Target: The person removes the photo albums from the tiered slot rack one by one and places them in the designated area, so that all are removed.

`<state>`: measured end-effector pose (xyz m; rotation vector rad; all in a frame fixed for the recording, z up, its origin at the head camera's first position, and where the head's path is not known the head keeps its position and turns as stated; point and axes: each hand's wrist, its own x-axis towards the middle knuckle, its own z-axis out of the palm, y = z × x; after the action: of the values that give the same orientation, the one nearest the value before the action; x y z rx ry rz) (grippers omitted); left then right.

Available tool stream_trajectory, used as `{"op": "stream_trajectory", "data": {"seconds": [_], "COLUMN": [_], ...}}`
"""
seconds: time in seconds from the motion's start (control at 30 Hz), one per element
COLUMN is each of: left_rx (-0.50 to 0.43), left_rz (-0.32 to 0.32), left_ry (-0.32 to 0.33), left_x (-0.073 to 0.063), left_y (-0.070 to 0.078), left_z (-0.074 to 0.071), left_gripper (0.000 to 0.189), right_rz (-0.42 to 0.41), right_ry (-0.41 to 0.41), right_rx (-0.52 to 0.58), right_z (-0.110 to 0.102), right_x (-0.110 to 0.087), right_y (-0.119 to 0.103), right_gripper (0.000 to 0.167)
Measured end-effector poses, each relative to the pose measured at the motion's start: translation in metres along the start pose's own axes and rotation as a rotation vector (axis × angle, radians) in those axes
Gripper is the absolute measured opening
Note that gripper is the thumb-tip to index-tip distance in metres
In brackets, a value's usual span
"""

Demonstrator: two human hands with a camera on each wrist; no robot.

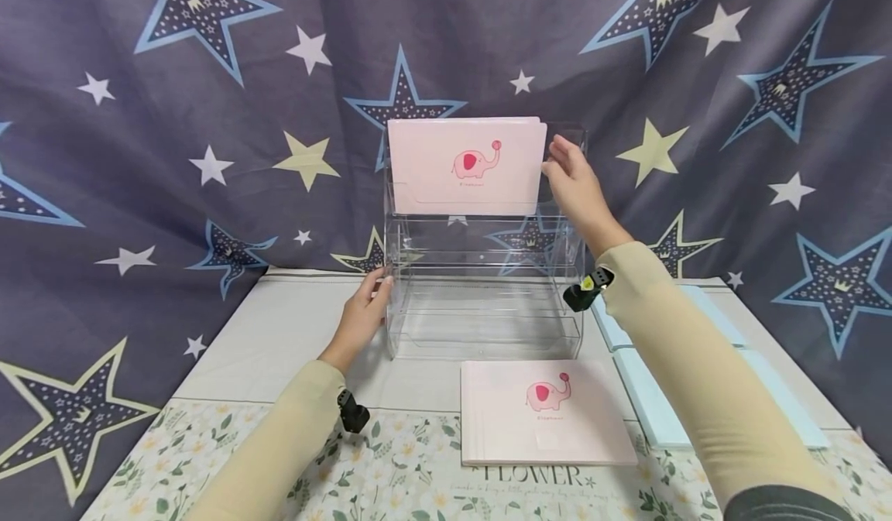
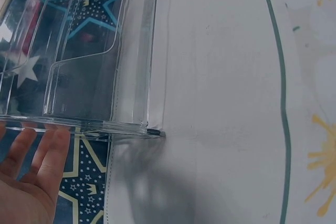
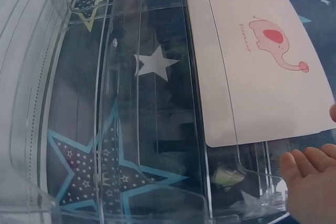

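Observation:
A clear plastic tiered rack (image 1: pixel 481 335) stands upright on the table, its lower tiers see-through. Pink elephant notebooks (image 1: pixel 432 165) lean in its top tier, slightly fanned at the right edge. My right hand (image 1: pixel 574 184) is at that right edge, thumb and fingertips close to the notebooks; in the right wrist view the fingers (image 3: pixel 310 161) lie just off the edge, and the thumb is mostly out of frame. Against the rack's left side rests my left hand (image 1: pixel 362 312), its extended fingers (image 2: pixel 52 156) along the clear wall.
A stack of matching pink notebooks (image 1: pixel 516 436) lies in front of the rack. Light blue notebooks (image 1: pixel 655 389) lie in stacks at the right, partly behind my right sleeve. A dark star-patterned curtain (image 1: pixel 230 134) hangs behind. A floral cloth (image 1: pixel 397 467) covers the table's front.

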<state>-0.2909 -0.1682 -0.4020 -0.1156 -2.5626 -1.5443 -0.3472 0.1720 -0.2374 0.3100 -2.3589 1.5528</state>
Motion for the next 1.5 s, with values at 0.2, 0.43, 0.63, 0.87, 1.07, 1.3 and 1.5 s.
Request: {"op": "stream_trajectory", "data": {"seconds": [0.2, 0.43, 0.63, 0.87, 1.07, 1.3, 1.5], "left_rx": [0.001, 0.020, 0.028, 0.028, 0.021, 0.019, 0.017], "left_rz": [0.000, 0.014, 0.021, 0.011, 0.015, 0.015, 0.018], "left_ry": [0.001, 0.005, 0.008, 0.011, 0.015, 0.008, 0.006], "left_x": [0.000, 0.002, 0.002, 0.002, 0.002, 0.003, 0.002], "left_y": [0.000, -0.003, -0.004, -0.003, -0.001, -0.001, -0.002], "left_z": [0.000, 0.000, 0.000, 0.000, 0.001, 0.001, 0.000], "left_gripper": [0.057, 0.056, 0.058, 0.058, 0.057, 0.059, 0.059], "right_rz": [0.040, 0.053, 0.038, 0.021, 0.036, 0.094, 0.127], "right_ry": [-0.002, -0.028, 0.001, 0.076, 0.050, -0.027, -0.059], "right_rx": [0.069, 0.150, 0.136, 0.173, 0.179, 0.232, 0.293], "right_z": [0.004, 0.007, 0.014, 0.021, 0.024, 0.028, 0.033], "right_x": [0.008, 0.014, 0.016, 0.018, 0.019, 0.023, 0.028], "right_y": [0.000, -0.003, -0.002, 0.000, -0.001, 0.001, 0.003], "right_gripper": [0.058, 0.055, 0.053, 0.049, 0.046, 0.043, 0.046]}}
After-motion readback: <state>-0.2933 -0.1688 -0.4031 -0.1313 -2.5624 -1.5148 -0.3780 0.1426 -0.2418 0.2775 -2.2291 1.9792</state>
